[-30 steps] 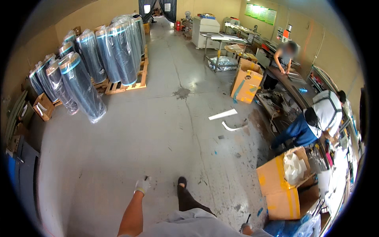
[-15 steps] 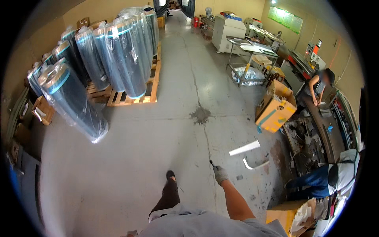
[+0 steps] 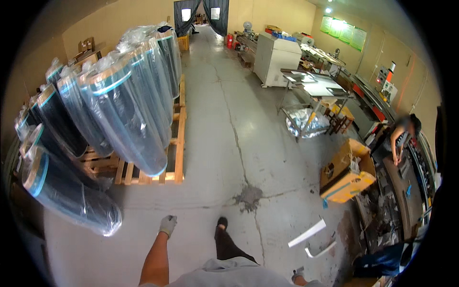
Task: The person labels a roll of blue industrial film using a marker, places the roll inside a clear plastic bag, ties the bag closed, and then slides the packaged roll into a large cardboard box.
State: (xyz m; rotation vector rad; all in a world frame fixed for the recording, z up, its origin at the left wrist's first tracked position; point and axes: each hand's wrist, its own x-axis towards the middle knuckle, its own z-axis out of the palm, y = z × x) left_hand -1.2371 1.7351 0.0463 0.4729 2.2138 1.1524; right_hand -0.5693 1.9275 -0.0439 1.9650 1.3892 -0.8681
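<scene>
My left hand (image 3: 168,225), in a pale grey glove, hangs over the bare floor at the lower left. Its fingers are curled in, and nothing shows in them. Nearest to it lies the lower end of a leaning film roll (image 3: 71,193), wrapped in clear plastic with a blue band at the top. My right hand (image 3: 299,276), gloved too, is low at the bottom edge, partly hidden by my grey shirt. It is closed on a small dark tool (image 3: 297,270); its exact kind cannot be made out. A white strip (image 3: 307,233) and a curved white strip (image 3: 320,250) lie on the floor beyond it.
Several wrapped rolls (image 3: 126,110) stand on a wooden pallet (image 3: 179,143) at left. A cardboard box (image 3: 348,178), a metal table (image 3: 318,86) and a white cabinet (image 3: 276,60) line the right side. A person (image 3: 397,141) works at a bench there. Dark curtains (image 3: 216,18) hang at the far doorway.
I have walked forward; the rolls, pallet and box are nearer. My left hand has swung into view, while my right hand has dropped back to the bottom edge.
</scene>
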